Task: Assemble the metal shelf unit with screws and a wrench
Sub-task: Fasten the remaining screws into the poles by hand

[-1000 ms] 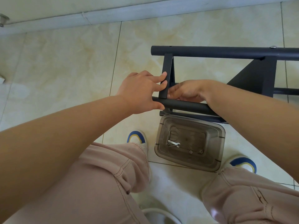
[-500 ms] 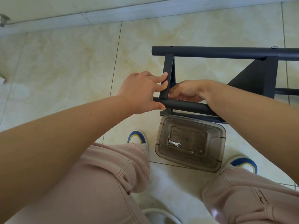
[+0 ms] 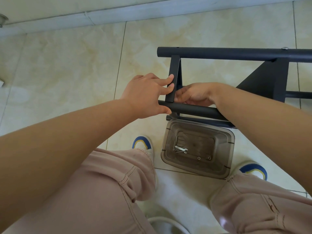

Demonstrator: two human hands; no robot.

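I see the dark metal shelf frame [image 3: 236, 54] lying on the tiled floor [image 3: 67, 65]. My left hand [image 3: 146, 97] has its grip on the near tube [image 3: 194, 109], thumb under, fingers reaching to the flat crossbar [image 3: 173, 78]. My right hand [image 3: 194, 94] curls behind that crossbar; what it holds I cannot tell. The wrench [image 3: 181, 149] lies in the clear tub [image 3: 229, 149].

The left hand [image 3: 145, 97] grips the near tube [image 3: 194, 109] of the dark metal frame [image 3: 236, 54], fingers [image 3: 166, 81] touching the flat crossbar [image 3: 173, 78]. The right hand [image 3: 194, 94] reaches behind that crossbar. A wrench [image 3: 181, 149] lies in the clear plastic container [image 3: 224, 173] on the tiled floor [image 3: 67, 65].
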